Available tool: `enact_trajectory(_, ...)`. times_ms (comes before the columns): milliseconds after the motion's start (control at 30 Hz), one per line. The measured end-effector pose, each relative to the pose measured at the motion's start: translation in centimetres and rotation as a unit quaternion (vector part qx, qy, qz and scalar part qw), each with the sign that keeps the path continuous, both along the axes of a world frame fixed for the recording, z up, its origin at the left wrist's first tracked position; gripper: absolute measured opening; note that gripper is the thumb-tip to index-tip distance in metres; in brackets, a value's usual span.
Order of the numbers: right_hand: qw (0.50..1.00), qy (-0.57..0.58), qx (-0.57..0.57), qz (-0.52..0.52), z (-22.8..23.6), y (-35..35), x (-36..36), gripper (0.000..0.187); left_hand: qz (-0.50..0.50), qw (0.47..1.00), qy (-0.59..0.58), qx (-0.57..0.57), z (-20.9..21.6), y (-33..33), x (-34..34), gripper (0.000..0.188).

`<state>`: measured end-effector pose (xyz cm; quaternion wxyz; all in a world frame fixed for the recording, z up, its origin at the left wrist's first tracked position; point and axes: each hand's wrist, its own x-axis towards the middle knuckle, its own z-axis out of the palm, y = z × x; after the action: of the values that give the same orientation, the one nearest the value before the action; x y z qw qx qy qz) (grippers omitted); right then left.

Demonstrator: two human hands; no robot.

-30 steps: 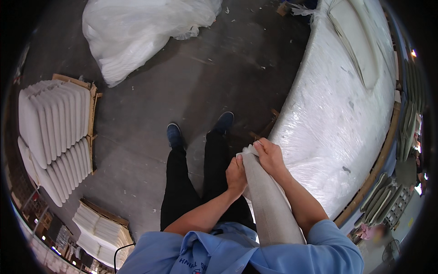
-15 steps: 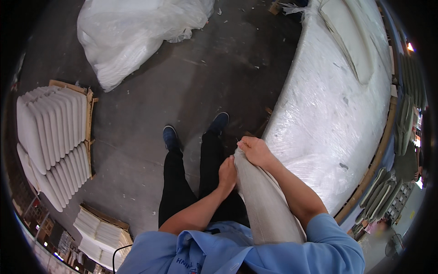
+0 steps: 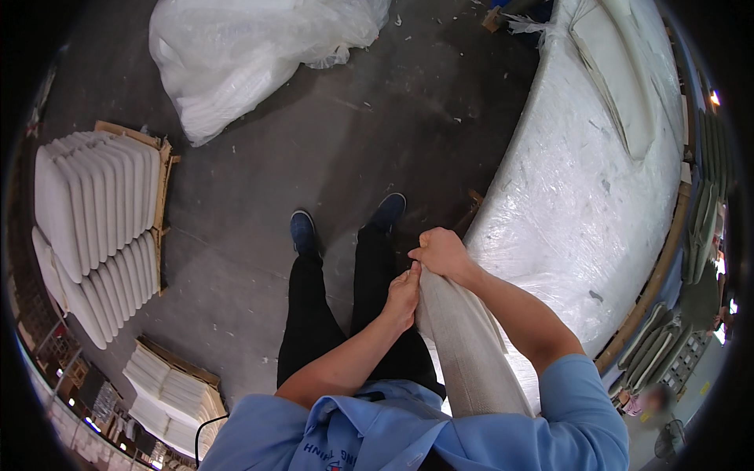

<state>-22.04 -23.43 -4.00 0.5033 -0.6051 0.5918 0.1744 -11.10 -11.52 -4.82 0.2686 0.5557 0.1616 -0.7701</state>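
A light grey-beige fabric cushion [image 3: 467, 345] stretches from my chest out to my hands, its far end narrow and gathered. My right hand [image 3: 441, 253] is closed on the top edge of that far end, fingers pinched toward the left. Just left of it and a little lower, my left hand [image 3: 403, 296] grips the left corner of the cloth, thumb up. The two hands almost meet. What lies inside the fingers is hidden. Under the cushion's right side is a big work table [image 3: 573, 212] covered with shiny clear plastic film.
Another pale cushion piece [image 3: 613, 78] lies at the table's far end. White cushions [image 3: 98, 208] stand in rows on a pallet at left, with a further white stack [image 3: 169, 392] below. A plastic-wrapped bundle [image 3: 243, 59] sits on the floor ahead. Grey-green cushions [image 3: 648, 345] line the far right.
Both hands have shifted slightly right along with the cushion's end, and my right hand has risen a little. The whole view has swung a bit, so the surroundings sit differently.
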Motion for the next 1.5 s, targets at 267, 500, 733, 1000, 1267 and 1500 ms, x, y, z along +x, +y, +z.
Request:
enact_trajectory(267, 0.998, 0.052, -0.011, 0.015, -1.6, 0.3, 1.1, 0.018, 0.022, 0.997, -0.055, 0.045, -0.2, -0.9, -1.1, 0.043)
enact_trajectory(500, 0.995, 0.085, -0.055, -0.016, -2.6, 1.0, 1.8, 0.018, -0.036, 0.996, -0.037, 0.072, -0.6, -1.4, 0.1, 0.041)
enact_trajectory(733, 0.991, 0.081, -0.105, -0.013, -3.2, 1.2, 1.7, 0.016, 0.001, 0.999, -0.016, 0.029, -1.6, -1.8, 0.4, 0.043)
enact_trajectory(1000, 0.985, 0.085, -0.149, 0.003, -3.0, 2.1, 2.2, 0.016, -0.034, 0.999, -0.014, 0.015, -3.6, -0.9, 0.6, 0.045)
enact_trajectory(1267, 0.989, 0.087, -0.117, 0.027, -3.0, 1.3, 2.7, 0.016, -0.014, 0.998, 0.054, 0.016, -2.8, -1.1, 0.9, 0.04)
enact_trajectory(1500, 0.987, 0.085, -0.136, 0.012, -3.1, 1.9, 2.3, 0.014, 0.006, 0.998, 0.052, 0.017, -5.3, 0.6, 0.3, 0.035)
